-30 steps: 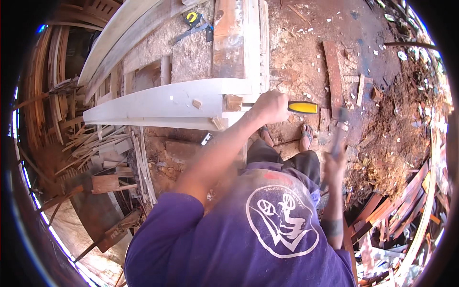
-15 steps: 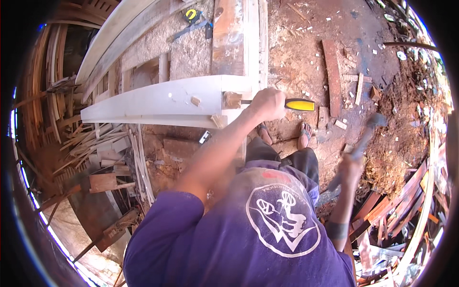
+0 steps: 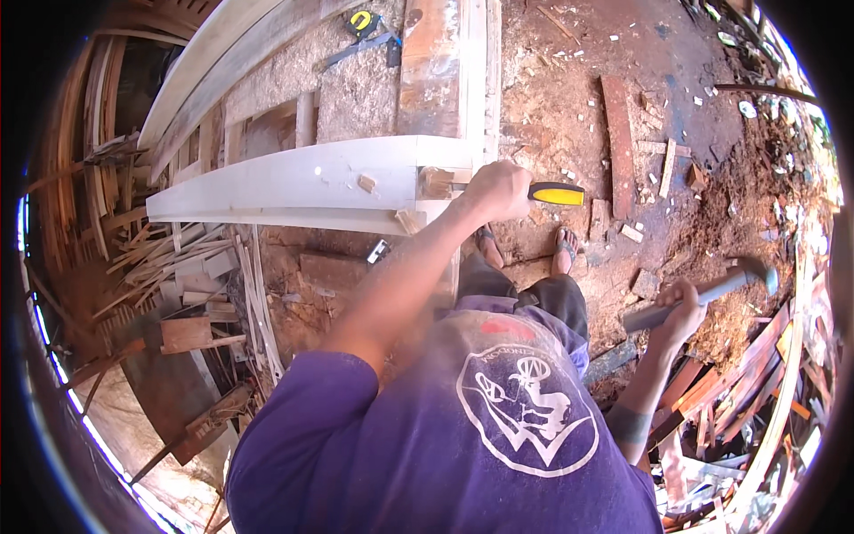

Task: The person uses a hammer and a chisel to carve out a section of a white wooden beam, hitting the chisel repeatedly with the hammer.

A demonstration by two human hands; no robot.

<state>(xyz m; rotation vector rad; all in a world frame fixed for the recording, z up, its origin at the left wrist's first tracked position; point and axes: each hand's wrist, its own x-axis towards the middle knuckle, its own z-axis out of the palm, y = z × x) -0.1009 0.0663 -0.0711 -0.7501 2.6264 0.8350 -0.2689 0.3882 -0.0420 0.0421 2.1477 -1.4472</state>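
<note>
My left hand (image 3: 505, 190) is closed around a chisel, its yellow-and-black handle (image 3: 556, 194) sticking out to the right. The blade points left toward a small raised wood block (image 3: 436, 183) at the right end of a pale, tapered plank (image 3: 267, 182); its tip is hard to make out. Wood chips (image 3: 366, 182) lie on the plank. Down at the right, away from the plank, my right hand (image 3: 679, 311) grips a hammer with a grey handle and dark head (image 3: 754, 274).
Long boards (image 3: 222, 58) and a yellow-black tape measure (image 3: 360, 24) lie beyond the plank. A reddish board (image 3: 616, 142) and chips lie on the dirt floor. Scrap wood is piled at left (image 3: 187, 267) and lower right (image 3: 783, 400). My sandaled feet stand below my left hand.
My right hand has swung the hammer outward to the right and back from the chisel. My left hand and the plank sit slightly higher in the picture, with the grip unchanged.
</note>
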